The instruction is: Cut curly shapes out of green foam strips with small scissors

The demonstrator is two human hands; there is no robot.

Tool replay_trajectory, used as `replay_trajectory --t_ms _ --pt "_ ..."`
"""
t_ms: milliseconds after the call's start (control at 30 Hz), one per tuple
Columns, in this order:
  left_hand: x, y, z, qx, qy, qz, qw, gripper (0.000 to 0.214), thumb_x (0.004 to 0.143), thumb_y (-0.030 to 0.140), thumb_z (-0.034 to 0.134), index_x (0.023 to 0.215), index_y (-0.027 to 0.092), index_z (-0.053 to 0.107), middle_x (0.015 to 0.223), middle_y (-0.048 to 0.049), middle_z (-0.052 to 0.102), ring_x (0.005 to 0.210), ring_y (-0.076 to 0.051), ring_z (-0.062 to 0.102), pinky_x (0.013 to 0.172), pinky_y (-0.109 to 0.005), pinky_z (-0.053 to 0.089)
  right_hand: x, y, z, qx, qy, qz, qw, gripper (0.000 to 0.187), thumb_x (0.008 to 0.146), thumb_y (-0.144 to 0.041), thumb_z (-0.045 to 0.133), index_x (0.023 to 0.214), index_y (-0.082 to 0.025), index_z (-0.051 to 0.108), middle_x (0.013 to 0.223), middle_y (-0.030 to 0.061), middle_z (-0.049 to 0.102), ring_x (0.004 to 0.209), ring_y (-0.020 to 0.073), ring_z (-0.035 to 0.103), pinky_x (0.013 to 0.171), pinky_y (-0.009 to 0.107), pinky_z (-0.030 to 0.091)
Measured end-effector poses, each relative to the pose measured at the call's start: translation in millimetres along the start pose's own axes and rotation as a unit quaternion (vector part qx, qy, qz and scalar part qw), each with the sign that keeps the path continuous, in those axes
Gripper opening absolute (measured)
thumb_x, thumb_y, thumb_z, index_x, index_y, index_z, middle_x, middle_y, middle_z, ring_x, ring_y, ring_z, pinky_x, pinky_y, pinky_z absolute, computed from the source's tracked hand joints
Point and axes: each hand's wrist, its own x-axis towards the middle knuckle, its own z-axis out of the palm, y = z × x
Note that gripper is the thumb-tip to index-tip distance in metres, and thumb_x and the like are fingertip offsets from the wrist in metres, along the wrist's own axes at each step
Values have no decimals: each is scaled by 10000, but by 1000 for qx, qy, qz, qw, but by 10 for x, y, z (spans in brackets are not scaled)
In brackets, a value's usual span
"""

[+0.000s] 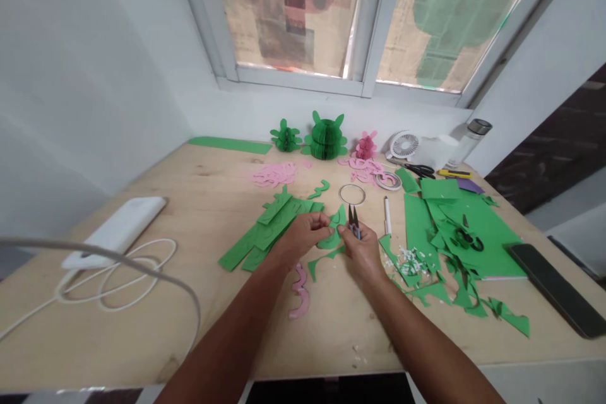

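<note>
Left hand pinching green paper over counter; right hand gripping scissors, its thumb by the paper's edge. Blades parted, pointing away, beside paper. Best practice, likely: fingertips clear of blades, paper turned into the cut, short snips.

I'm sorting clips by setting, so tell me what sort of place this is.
Probably a small craft workspace, perhaps in a home or workroom: the right hand holds scissors, green scraps lie on the table, and paper figures stand by the wall.
</note>
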Motion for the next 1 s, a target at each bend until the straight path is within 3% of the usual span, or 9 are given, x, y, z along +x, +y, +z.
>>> replay_trajectory --t_ms 233,500,667,867,1000 --pt "52 1 -66 -6 19 -6 1000 230 563 315 742 643 164 586 579 32 529 539 -95 446 510 -214 337 13 6 -4 2 1 -6 1000 343 624 -450 766 606 -193 539 486 -98 308 438 73 216 408 233 155" --pt "21 5 -95 44 -30 -19 998 198 588 300 718 663 162 598 571 38 505 536 -90 446 500 -203 351 72 -85 -56 29 26 20 999 363 575 -461 792 671 -181 581 448 -115 296 400 58 198 380 222 114" --pt "40 11 -88 40 44 -14 998 177 579 289 709 665 170 609 583 37 531 546 -101 475 482 -203 390 60 -74 -34 42 46 13 998 359 556 -430 810 621 -190 552 439 -116 303 394 55 191 373 224 112" --pt "38 29 -24 -58 118 -18 991 249 567 291 768 721 158 626 573 42 565 483 -87 516 497 -215 416 32 -79 8 55 53 15 997 361 555 -413 800 588 -198 512 430 -119 300 377 49 196 360 215 116" --pt "-6 63 65 -152 79 -42 984 334 566 337 810 789 162 635 615 14 620 510 -96 553 511 -219 424 28 -105 18 90 75 31 993 400 535 -431 805 593 -208 477 409 -132 295 352 41 193 346 202 119"
